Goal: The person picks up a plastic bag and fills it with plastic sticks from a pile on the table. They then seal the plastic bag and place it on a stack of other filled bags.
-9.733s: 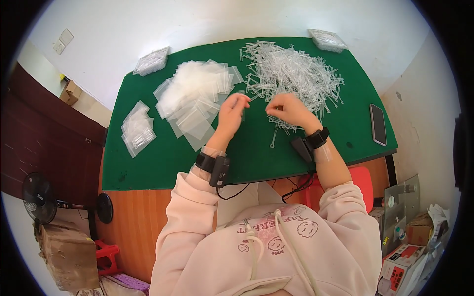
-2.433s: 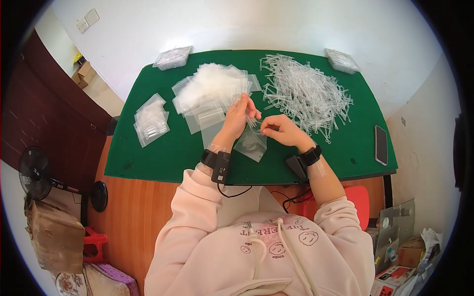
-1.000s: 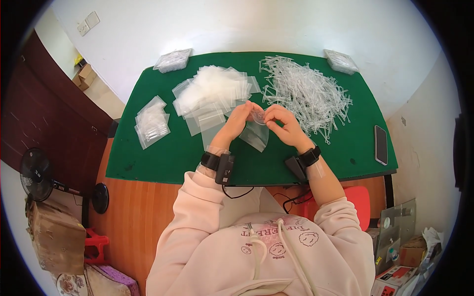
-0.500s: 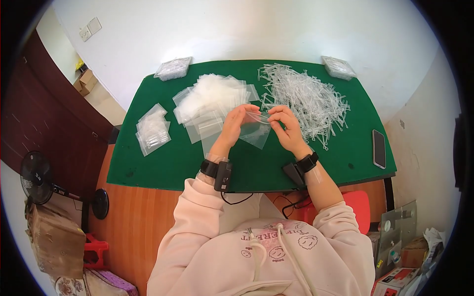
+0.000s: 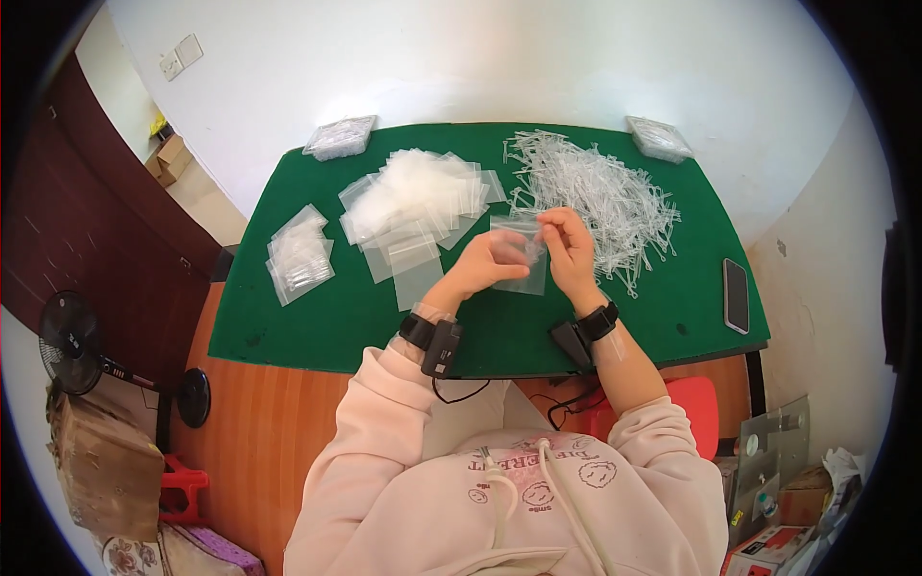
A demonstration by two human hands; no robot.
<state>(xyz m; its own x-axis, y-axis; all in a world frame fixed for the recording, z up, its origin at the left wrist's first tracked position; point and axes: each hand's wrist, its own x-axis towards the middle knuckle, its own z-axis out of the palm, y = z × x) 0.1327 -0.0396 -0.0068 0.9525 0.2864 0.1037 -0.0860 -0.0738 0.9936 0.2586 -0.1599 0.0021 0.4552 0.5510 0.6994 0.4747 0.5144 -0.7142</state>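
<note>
A clear zip bag (image 5: 523,281) hangs over the green tabletop between my hands. My right hand (image 5: 570,245) pinches the bag near its upper right edge, with thumb and forefinger together. Curved at the bag's left side is my left hand (image 5: 490,262), thumb and fingers apart; its fingertips are slightly blurred and overlap the bag. Something small and clear shows near the right fingertips, too faint to name. A heap of clear plastic sticks with looped ends (image 5: 605,197) lies just beyond my right hand. Flat clear zip bags (image 5: 408,197) are piled beyond my left hand.
Filled small bags (image 5: 300,257) lie at the table's left. Clear boxes stand at the back left (image 5: 341,137) and back right (image 5: 660,138). A phone (image 5: 736,296) rests near the right edge. A red stool (image 5: 691,413) and a black fan (image 5: 72,344) flank the table below.
The bag has turned from slanted to nearly upright. My left hand has shifted down and right, its thumb and fingers now apart; my right hand still pinches the bag.
</note>
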